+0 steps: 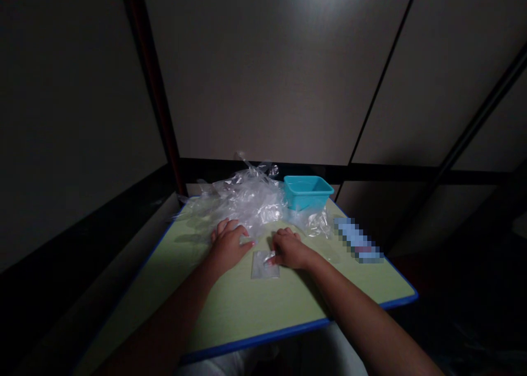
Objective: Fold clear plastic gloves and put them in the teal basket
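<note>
A small folded square of clear plastic (pixel 264 266) lies flat on the table in front of me. My right hand (pixel 288 248) rests at its upper right, thumb on the plastic and the other fingers curled. To the left, my left hand (pixel 230 244) has its fingers spread at the near edge of a heap of crumpled clear plastic bags (pixel 251 197), with its thumb pointing toward the folded square. No object shows in its grasp.
The pale green table (pixel 230 321) has a blue edge. At its far side a turquoise basket (pixel 307 197) stands beside the heap, with some clear plastic before it. A blurred-out light blue item (pixel 356 241) lies at the right. Large panels rise behind the table.
</note>
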Motion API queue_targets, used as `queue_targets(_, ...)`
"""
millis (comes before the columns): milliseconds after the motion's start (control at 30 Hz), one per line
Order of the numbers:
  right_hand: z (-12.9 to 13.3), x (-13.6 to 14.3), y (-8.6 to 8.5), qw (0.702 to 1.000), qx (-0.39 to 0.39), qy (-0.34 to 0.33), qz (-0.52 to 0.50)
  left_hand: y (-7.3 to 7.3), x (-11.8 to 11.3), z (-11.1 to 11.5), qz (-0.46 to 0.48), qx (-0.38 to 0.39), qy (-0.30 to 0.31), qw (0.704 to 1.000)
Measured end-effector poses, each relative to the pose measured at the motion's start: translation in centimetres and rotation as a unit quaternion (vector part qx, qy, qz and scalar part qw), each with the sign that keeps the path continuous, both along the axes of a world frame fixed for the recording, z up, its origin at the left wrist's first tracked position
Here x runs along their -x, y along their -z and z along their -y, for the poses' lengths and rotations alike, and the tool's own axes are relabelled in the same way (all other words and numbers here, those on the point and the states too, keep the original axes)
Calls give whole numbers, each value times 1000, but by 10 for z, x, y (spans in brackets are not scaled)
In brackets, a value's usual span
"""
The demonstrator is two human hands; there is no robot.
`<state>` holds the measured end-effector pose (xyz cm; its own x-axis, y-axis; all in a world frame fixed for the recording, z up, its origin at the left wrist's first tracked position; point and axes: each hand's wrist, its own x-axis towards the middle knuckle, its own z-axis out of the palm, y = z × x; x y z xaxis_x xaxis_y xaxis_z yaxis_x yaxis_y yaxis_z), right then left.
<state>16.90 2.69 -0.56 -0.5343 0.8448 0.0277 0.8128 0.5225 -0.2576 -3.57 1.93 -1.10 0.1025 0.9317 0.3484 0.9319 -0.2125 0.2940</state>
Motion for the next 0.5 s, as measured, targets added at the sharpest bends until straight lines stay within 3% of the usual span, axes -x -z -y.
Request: queue_targets(500, 0, -7, -11, 999, 38, 19, 3, 3, -8, 5, -1, 24, 52, 998)
